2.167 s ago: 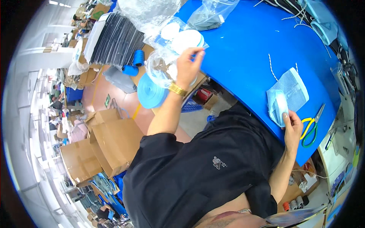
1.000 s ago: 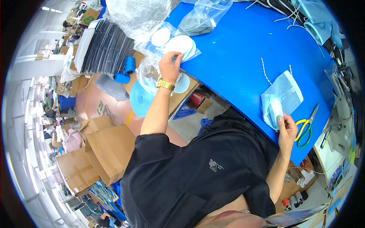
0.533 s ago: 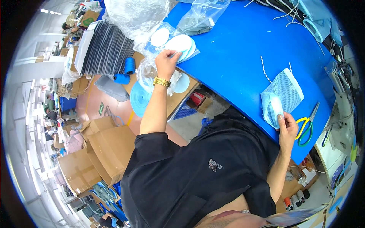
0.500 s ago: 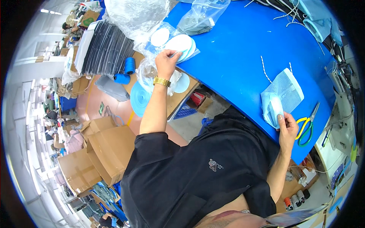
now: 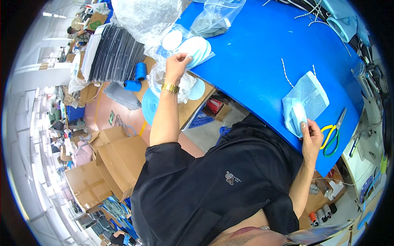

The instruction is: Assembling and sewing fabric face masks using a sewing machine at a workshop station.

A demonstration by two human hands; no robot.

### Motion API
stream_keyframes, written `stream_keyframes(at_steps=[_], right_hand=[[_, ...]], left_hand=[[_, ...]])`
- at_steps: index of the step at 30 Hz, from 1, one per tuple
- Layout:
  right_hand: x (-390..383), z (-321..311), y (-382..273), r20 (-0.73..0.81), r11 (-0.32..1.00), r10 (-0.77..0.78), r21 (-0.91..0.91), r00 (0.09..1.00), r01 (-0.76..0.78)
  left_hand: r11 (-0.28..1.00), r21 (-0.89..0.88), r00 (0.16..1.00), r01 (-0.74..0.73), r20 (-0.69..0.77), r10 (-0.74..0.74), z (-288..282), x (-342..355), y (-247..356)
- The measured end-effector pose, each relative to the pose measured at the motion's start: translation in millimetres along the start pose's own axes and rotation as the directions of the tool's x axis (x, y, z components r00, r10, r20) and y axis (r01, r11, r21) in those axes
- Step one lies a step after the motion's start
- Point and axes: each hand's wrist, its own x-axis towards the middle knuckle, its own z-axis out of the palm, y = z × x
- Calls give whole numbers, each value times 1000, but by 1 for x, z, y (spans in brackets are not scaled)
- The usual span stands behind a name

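My left hand (image 5: 177, 67), a gold-coloured bracelet at its wrist, pinches the near edge of a stack of pale round discs (image 5: 196, 46) at the blue table's left end. The discs overlap in a fan on a clear plastic bag; another white disc (image 5: 172, 40) lies beside them. On the right, my right hand (image 5: 312, 138) grips the lower edge of a light blue mesh pouch (image 5: 314, 92) between thumb and fingers. A paler folded strip (image 5: 298, 110) shows on the pouch, and a white cord leads from it. Scissors (image 5: 334, 133) with yellow and green handles lie right beside this hand.
The blue table (image 5: 254, 57) stretches in front of me. A clear bag with dark contents (image 5: 211, 22) sits at its far side. Blue thread spools (image 5: 140, 71), a light blue coil (image 5: 150, 107) and a stack of dark sheets (image 5: 117, 55) stand left. Cardboard boxes (image 5: 121, 164) are beside me.
My left hand has shifted slightly left, and the discs' fan looks a little more spread. The right hand keeps its hold on the mesh pouch.
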Motion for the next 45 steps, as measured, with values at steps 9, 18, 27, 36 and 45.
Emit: stream_keyframes(at_steps=[9, 18, 27, 36, 45], right_hand=[[2, 1, -3, 6, 1000, -9, -12, 1000, 9], [-1, -2, -2, 7, 1000, 13, 0, 1000, -13], [-1, 3, -6, 11, 998, 59, 33, 998, -60], [4, 3, -37, 90, 978, -162, -120, 983, 172], [-13, -1, -35, 84, 992, -101, 79, 991, 95]], left_hand=[[779, 458, 738, -429, -320, 595, 6, -4, 27], [858, 82, 817, -508, -270, 509, 19, -18, 83], [885, -465, 908, -31, 357, 220, 112, -80, 117], [629, -281, 329, -725, 661, 674, 159, -123, 160], [749, -218, 367, -626, 765, 529, 194, -134, 142]])
